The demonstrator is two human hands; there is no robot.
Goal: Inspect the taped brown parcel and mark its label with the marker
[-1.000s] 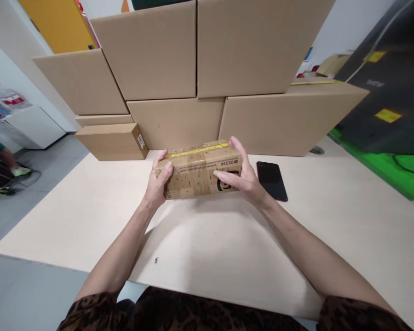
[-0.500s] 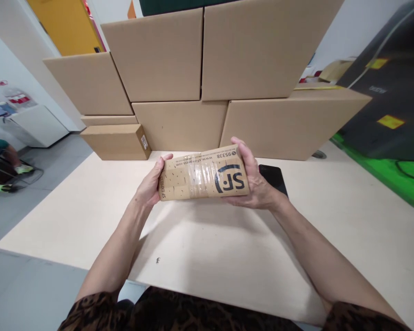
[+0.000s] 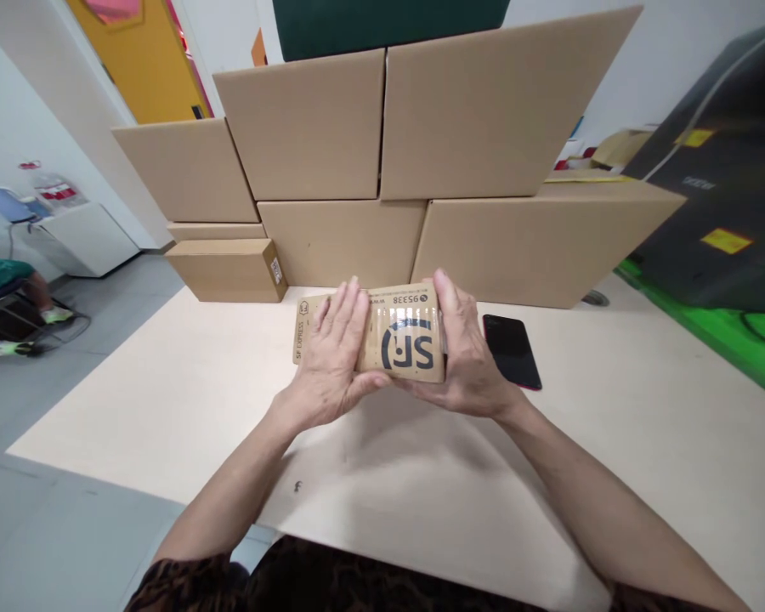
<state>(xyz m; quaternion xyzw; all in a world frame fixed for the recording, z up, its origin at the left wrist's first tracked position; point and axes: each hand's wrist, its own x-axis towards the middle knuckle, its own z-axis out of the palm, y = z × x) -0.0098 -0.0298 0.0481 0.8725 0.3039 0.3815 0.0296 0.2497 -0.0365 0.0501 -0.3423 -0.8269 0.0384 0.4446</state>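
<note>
A small brown cardboard box [image 3: 409, 340] with a black SF logo and clear tape is held above the table, its printing upside down. My right hand [image 3: 468, 353] grips its right end, thumb at the upper edge and fingers beneath. Across the left part of its printed face lies my left hand [image 3: 335, 353], palm on the cardboard, fingers stretched out and pointing up. A black phone [image 3: 512, 350] rests on the table just right of my right hand.
Large cardboard boxes [image 3: 465, 115] are stacked along the back of the pale table [image 3: 146, 399]. A smaller long box [image 3: 224, 270] stands at the back left. A dark green item tops the stack. A person's legs [image 3: 13, 285] show at the far left.
My left hand has gone from gripping the box's left end to lying flat over its face. The box has shifted slightly left and down. The view has tilted up a little.
</note>
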